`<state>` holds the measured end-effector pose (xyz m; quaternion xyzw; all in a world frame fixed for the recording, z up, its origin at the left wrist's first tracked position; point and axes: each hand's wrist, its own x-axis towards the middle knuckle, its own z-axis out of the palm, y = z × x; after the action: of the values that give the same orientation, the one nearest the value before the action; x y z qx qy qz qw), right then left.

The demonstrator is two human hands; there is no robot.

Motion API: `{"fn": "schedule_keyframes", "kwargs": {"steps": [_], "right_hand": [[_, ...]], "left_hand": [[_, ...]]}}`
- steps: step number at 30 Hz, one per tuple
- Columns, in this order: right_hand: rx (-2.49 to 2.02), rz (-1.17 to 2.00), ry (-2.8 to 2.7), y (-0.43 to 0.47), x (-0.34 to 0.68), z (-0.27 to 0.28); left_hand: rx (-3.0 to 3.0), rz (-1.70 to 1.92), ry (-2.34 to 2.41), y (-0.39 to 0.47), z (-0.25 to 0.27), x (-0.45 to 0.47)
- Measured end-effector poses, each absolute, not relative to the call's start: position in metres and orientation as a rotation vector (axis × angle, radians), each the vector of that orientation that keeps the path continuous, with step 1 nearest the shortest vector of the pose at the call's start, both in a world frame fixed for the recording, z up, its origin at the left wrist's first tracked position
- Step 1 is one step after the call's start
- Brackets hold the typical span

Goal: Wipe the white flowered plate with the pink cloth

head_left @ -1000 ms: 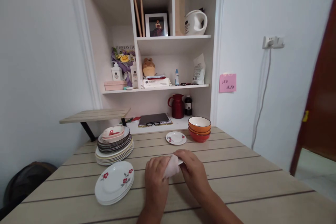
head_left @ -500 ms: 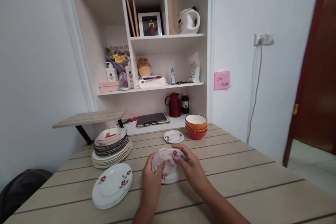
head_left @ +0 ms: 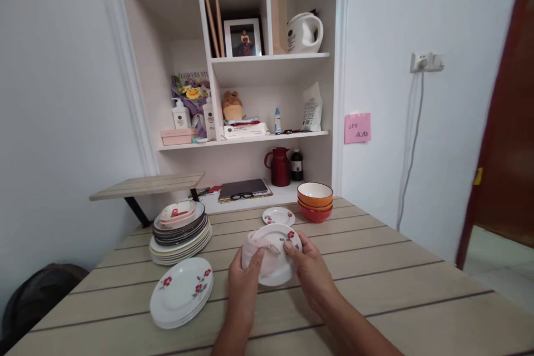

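Note:
Between my hands is a small white plate [head_left: 277, 274] with red flowers, lifted and tilted over the table. My right hand [head_left: 311, 267] grips its right edge, thumb on the face and fingers behind. My left hand [head_left: 245, 278] is closed on a pale pink cloth [head_left: 259, 253], which wraps the plate's left rim and lies over part of its face. Just beyond, another small flowered plate [head_left: 278, 215] lies flat on the table. A stack of larger flowered plates [head_left: 179, 295] sits to the left of my left hand.
Behind that stack stands a taller pile of mixed plates [head_left: 180, 242] topped with pink-rimmed dishes [head_left: 178, 212]. Orange and red bowls [head_left: 315, 203] are stacked at the back right. A raised wooden shelf [head_left: 146, 186] juts over the table's far left, near a red jug [head_left: 280, 167] and a laptop [head_left: 245, 189].
The plate has been raised and tipped up a little. My right hand has shifted from reaching over its top to gripping its right edge. The view has swung slightly left.

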<state>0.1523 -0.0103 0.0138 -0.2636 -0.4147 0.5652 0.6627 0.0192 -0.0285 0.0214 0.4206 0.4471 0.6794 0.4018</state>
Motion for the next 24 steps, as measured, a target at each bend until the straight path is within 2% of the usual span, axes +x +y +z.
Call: {"fn": "schedule_keyframes", "kwargs": {"steps": [9, 15, 20, 24], "right_hand": [[-0.632, 1.218, -1.056, -0.007, 0.155, 0.012], [-0.862, 0.774, -1.387, -0.004, 0.166, 0.014], [-0.837, 0.398, -1.578, -0.007, 0.165, 0.013], [-0.817, 0.312, -1.671, -0.012, 0.162, 0.013]], "left_hand": [[1.261, 1.733, 1.296, -0.02, 0.008, 0.014], [1.451, 1.799, 1.31, -0.018, 0.001, 0.011], [1.959, 1.837, 1.315, -0.017, -0.007, 0.006], [2.192, 1.817, 1.336, -0.018, -0.01, 0.004]]}}
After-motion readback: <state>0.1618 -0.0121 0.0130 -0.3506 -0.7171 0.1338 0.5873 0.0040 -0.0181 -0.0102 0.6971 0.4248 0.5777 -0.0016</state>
